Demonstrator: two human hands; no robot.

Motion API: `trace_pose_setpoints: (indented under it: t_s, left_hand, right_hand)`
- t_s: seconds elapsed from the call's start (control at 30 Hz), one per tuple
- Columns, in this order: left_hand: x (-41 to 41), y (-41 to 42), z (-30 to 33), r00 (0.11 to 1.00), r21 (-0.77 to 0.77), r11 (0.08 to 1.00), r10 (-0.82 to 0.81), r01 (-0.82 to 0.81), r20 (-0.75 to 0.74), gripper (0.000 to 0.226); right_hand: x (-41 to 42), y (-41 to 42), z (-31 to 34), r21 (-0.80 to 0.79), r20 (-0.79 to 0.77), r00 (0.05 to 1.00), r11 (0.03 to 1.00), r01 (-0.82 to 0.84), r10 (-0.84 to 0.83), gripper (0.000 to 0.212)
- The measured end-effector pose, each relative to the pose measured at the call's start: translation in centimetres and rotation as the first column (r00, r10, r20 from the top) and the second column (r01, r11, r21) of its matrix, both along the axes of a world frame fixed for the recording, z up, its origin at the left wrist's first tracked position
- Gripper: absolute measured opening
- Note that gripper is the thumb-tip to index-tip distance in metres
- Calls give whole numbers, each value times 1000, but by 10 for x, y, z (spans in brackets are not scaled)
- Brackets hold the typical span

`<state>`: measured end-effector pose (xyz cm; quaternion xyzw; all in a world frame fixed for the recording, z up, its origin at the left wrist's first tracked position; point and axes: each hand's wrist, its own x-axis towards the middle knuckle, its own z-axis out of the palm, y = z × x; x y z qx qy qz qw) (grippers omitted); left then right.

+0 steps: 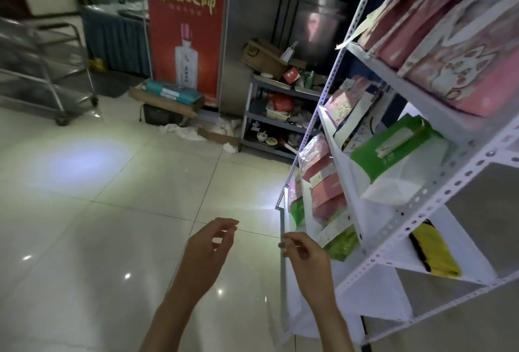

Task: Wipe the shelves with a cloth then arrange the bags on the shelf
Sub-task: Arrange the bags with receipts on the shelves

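Bags (323,189) sit shelved just beyond the right hand's (304,256) loosely curled, empty fingers (289,239).

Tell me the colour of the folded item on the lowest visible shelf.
Yellow with a black stripe: the folded item, seen in the head view.

To your right stands a white metal shelf rack (415,205) with perforated uprights, seen at a slant. Its top shelf carries pink bags (455,51) lying flat, one printed with a pale cartoon animal. On the shelf below you have a green-and-white bag (393,155) lying tilted, with more pink bags (348,101) standing further back. Lower down, pink and green bags (325,197) lean in a row at the front edge. A yellow bag (435,250) with a black stripe lies alone on the bottom shelf.
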<state>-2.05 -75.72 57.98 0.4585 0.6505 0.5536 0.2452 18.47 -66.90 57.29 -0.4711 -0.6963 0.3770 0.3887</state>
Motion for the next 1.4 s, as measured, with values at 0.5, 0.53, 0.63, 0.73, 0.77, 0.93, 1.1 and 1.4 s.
trace_pose_setpoints:
  t_s: [0.5, 0.53, 0.63, 0.73, 0.77, 0.93, 1.1, 1.4]
  left_hand:
    - [-152, 200, 9, 999, -61, 998, -4, 7, 52, 21]
    - [-158, 222, 13, 999, -67, 998, -19, 22, 46, 21]
    - [-164, 285, 24, 994, -70, 992, -101, 104, 36, 20]
    - [-161, 345, 34, 981, -56, 980, -192, 192, 17, 21]
    - [-157, 363, 36, 975, -53, 973, -223, 223, 10, 21]
    - [-129, 445, 45, 924, -59, 923, -381, 381, 10, 25]
    - [-93, 503, 54, 835, -24, 835, -549, 550, 30, 28]
    - [-46, 590, 79, 608, 59, 608, -793, 792, 18, 21]
  right_hand:
    - [-149, 196, -8, -105, -145, 983, 990, 93, -108, 22]
    - [-157, 215, -7, -112, -158, 979, 987, 113, -130, 22]
    - [-170, 266, 3, -113, -194, 963, 979, 169, -188, 21]
    - [-166, 304, 17, -78, -199, 948, 968, 238, -249, 20]
    - [-161, 314, 20, -64, -194, 944, 964, 260, -267, 20]
    - [-130, 348, 33, -19, -176, 902, 918, 397, -394, 22]
    - [-101, 368, 42, -3, -153, 833, 843, 538, -532, 24]
    - [-75, 406, 68, 70, -75, 673, 669, 740, -736, 17]
